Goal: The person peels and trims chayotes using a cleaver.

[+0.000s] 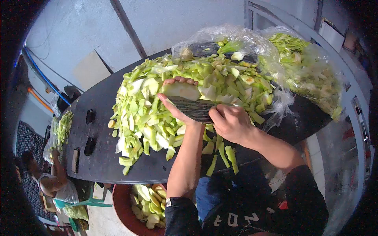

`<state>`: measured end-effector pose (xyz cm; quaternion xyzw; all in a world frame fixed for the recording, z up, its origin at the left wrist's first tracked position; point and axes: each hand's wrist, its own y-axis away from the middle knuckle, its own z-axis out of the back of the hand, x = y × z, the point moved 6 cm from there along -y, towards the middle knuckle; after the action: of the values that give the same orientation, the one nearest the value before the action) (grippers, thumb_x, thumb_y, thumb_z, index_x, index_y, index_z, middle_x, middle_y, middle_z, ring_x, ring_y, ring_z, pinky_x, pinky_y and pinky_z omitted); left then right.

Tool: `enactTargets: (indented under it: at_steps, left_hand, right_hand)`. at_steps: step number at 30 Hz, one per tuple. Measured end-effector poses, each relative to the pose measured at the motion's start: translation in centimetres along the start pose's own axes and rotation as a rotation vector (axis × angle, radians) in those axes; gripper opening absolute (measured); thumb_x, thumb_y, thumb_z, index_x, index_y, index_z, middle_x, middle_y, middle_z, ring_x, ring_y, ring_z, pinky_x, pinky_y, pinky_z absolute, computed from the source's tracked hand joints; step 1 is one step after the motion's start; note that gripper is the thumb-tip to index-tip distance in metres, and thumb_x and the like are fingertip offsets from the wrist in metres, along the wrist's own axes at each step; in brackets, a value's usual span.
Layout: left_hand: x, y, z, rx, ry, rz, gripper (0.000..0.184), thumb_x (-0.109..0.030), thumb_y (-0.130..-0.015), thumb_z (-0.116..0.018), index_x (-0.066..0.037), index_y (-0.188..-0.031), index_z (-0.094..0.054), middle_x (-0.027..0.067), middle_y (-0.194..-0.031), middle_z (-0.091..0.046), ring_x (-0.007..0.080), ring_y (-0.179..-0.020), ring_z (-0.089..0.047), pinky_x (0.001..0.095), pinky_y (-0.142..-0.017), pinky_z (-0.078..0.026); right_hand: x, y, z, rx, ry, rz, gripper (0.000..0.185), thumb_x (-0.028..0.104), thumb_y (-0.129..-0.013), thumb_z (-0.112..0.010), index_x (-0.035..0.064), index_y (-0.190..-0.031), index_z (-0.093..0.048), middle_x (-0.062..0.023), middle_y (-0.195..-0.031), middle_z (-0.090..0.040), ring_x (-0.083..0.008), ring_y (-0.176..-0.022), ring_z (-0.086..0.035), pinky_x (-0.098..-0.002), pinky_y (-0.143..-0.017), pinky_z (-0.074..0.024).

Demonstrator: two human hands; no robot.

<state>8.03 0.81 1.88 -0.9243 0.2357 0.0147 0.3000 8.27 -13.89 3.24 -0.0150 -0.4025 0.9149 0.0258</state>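
Observation:
A pale green vegetable piece [182, 91] rests in my left hand [178, 108], whose fingers curl over its far edge while the thumb is at its near left side. My right hand [230, 122] is closed round the end of a dark, striped blade-like tool [193, 109], which lies across the near side of the piece. Both hands are over a big heap of light green peels and slices [145, 114] on the black table [98, 165]. A few long strips [231, 157] lie near the table's front edge.
Clear plastic bags [315, 74] of green pieces stand at the back right. Below the table's front edge is a reddish tub [122, 204] with cut pieces. Another person [59, 183] sits at the far left, near bagged green strips [63, 129]. Dark objects [90, 145] lie on the table's left.

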Motion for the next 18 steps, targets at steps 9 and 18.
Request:
enactTargets:
  at_steps: [9,18]
  left_hand:
    - [1.4,1.0,0.1,-0.007,-0.13,-0.021,0.049,-0.055,-0.097,-0.037,-0.008,-0.105,-0.047,0.0103,-0.095,-0.051,0.0246,-0.084,-0.052,0.0404,-0.079,-0.045]
    - [1.3,0.7,-0.4,-0.041,-0.254,0.059,0.056,-0.061,-0.095,-0.036,-0.009,-0.107,-0.05,0.012,-0.095,-0.055,0.0267,-0.088,-0.054,0.0408,-0.075,-0.047]
  right_hand:
    - [-0.2,0.0,0.1,0.025,-0.063,-0.067,0.019,0.007,-0.074,-0.061,0.0013,-0.089,-0.049,-0.0123,-0.072,-0.055,-0.0305,-0.059,-0.062,-0.0403,-0.048,-0.0519]
    - [-0.8,-0.1,0.5,-0.007,-0.241,-0.146,0.022,0.005,-0.075,-0.064,0.0008,-0.091,-0.049,-0.0152,-0.077,-0.058,-0.0362,-0.064,-0.062,-0.0445,-0.053,-0.0514]
